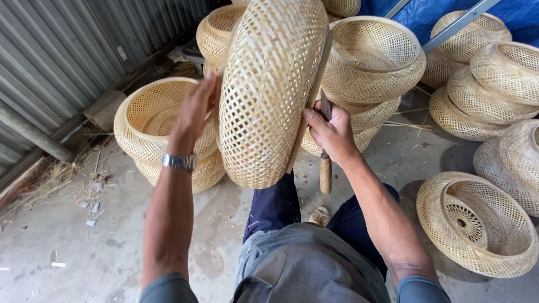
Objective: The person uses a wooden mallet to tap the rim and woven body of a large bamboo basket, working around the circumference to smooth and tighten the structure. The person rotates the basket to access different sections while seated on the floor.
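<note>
A woven bamboo basket stands on edge in front of me, its open weave facing the camera. My left hand, a metal watch on its wrist, rests flat against the basket's left side with fingers spread. My right hand presses against the basket's right rim and a flat bamboo strip along it, while gripping a knife with a wooden handle that points down. My knees in dark trousers are below the basket.
Stacks of similar woven baskets stand at left, behind and at right; one lies on the floor at lower right. A corrugated metal wall runs along the left. Bamboo scraps litter the concrete floor.
</note>
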